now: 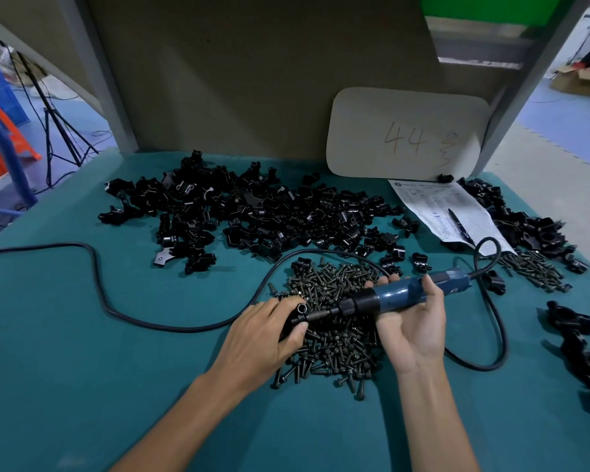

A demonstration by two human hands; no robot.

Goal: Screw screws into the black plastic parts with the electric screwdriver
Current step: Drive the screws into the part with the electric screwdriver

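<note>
My left hand [264,330] grips a small black plastic part [298,315] above a heap of dark screws [334,321] on the green table [82,335]. The blue electric screwdriver [402,296] lies sideways in my right hand [411,330], thumb over its body, fingers curled under it. Its bit points left and meets the part at the screw hole. A big pile of black plastic parts [252,212] is spread across the back of the table.
The screwdriver's black cable [116,311] loops over the table to the left and right. A paper sheet with a pen [457,223] lies at the back right, under a white board [406,131]. More black parts [579,338] and screws [535,270] sit at the right.
</note>
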